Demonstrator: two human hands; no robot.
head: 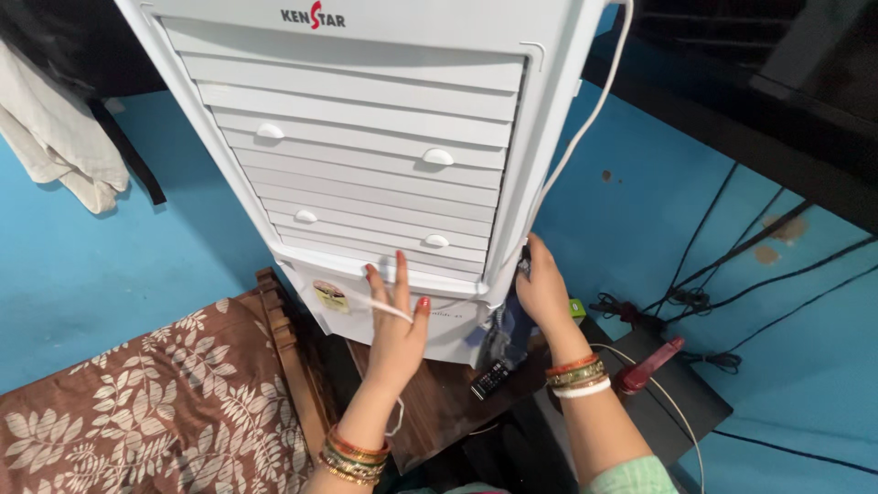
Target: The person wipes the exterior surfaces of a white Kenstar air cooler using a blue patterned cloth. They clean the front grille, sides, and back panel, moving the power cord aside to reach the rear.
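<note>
The left hand (395, 320) presses flat, fingers spread, on the glossy white slatted cooler (366, 137); the right hand (541, 291) cups its side by a white cord (585, 119).

Support: dark brown wooden tabletop (439, 402)
On it: tall white plastic air cooler (366, 137); small black remote control (489, 379)
Beside: bed with brown leaf-print sheet (155, 402)

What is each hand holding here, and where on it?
Left hand lies flat on the cooler front's lower edge, white cord under its fingers; right hand grips the cooler's lower right side.
</note>
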